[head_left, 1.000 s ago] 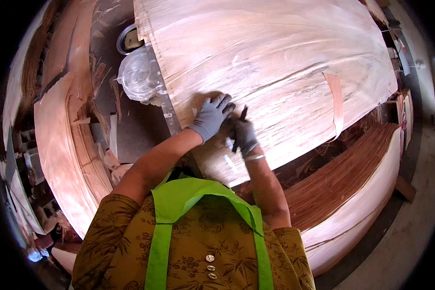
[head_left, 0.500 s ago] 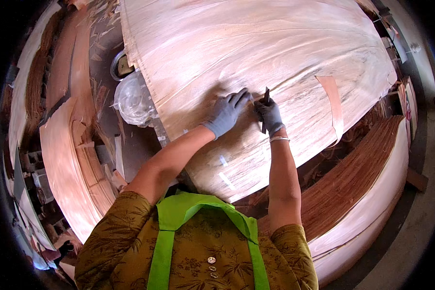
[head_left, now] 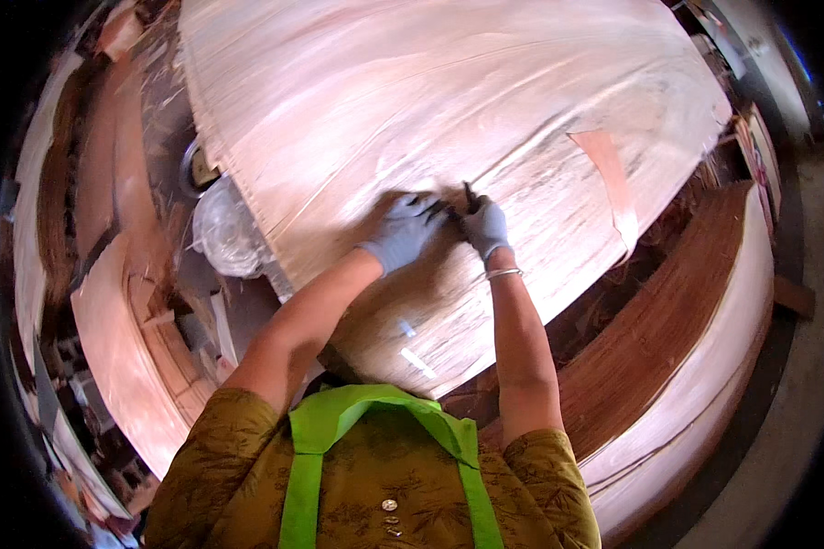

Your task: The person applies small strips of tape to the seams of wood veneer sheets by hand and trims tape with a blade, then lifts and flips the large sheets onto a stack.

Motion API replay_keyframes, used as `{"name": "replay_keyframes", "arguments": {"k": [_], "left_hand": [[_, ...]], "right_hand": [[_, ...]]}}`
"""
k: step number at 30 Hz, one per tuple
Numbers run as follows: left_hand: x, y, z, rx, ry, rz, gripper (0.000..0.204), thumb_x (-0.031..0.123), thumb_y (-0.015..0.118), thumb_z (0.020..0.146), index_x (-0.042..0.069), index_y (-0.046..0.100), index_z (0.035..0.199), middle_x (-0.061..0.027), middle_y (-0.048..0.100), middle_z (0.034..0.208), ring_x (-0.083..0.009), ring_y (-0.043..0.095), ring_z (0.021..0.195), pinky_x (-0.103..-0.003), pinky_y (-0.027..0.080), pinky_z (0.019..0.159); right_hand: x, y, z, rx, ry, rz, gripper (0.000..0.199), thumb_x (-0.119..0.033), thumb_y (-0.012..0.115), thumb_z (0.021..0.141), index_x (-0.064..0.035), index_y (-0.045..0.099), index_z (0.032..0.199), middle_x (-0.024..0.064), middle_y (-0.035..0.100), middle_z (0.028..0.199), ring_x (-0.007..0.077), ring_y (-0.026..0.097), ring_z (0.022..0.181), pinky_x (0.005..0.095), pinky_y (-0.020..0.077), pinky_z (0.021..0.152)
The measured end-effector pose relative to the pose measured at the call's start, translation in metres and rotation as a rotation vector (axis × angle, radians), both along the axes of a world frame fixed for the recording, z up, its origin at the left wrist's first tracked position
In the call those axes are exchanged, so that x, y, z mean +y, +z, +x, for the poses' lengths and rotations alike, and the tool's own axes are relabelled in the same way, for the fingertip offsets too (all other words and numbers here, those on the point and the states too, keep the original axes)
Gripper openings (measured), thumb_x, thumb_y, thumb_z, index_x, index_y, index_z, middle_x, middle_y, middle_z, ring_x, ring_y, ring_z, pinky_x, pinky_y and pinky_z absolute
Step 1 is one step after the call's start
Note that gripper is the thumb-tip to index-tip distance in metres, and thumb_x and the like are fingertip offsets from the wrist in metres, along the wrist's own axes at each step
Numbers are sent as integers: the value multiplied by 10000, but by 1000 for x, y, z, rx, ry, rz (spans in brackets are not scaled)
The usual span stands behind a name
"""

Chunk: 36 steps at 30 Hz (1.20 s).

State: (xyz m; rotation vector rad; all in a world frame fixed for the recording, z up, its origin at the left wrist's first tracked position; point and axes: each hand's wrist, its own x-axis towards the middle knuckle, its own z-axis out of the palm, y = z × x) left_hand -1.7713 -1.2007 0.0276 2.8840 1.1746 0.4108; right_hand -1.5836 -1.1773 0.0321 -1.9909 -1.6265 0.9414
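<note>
A large pale wood veneer sheet (head_left: 357,119) spreads out in front of me, streaked with grain and dark stains. My left hand (head_left: 401,233), in a grey glove, rests on it with fingers reaching toward the right hand. Gloved the same way, my right hand (head_left: 487,226) is closed round a narrow dark tool (head_left: 470,196), whose tip sticks up past the fingers. Its kind is unclear because the hand covers most of it. Both hands are close together, near a long crease in the veneer. Light tape pieces (head_left: 417,362) lie on the sheet closer to my body.
A loose reddish veneer strip (head_left: 606,174) lies on the sheet's right part. Beyond the left edge are a clear plastic bag (head_left: 224,229) and a metal bowl (head_left: 190,169). Veneer stacks stand at the right (head_left: 668,320) and left (head_left: 119,329), with wood scraps around.
The whole view has shifted, so the sheet appears farther left. The left fingers look more bent, and the dark tool is tilted differently, with less of it showing.
</note>
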Motion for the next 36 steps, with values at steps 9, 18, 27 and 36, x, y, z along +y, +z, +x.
{"name": "replay_keyframes", "arguments": {"k": [9,18,27,36], "left_hand": [[4,30,10,-233,-76,-200,351,100,492,778,190,588,1104,-85,492,1255,-257,442,1174,-436,374,910],[7,-16,-3,-233,-11,-327,365,136,491,783,95,588,1133,-157,452,1312,-316,419,1213,-447,344,949],[7,8,2,-385,-22,-483,383,133,510,750,69,590,1119,-168,491,1260,-329,440,1186,-467,348,952],[3,18,1,-296,-48,-295,454,130,520,716,19,541,1156,-161,463,1281,-311,414,1203,-452,331,962]], "right_hand": [[-33,2,188,-113,-550,236,346,-247,692,746,-36,591,1000,184,655,845,310,642,794,375,491,694],[-23,-11,335,-299,-715,-14,661,-367,572,796,-59,359,1340,249,565,1137,368,557,1050,410,465,841],[-13,-1,356,-756,-562,-55,189,-228,493,829,-108,600,928,186,648,879,373,622,844,467,495,693],[-215,-12,254,-457,-892,527,195,-174,545,816,-19,528,699,215,568,658,392,522,568,409,427,515]]}}
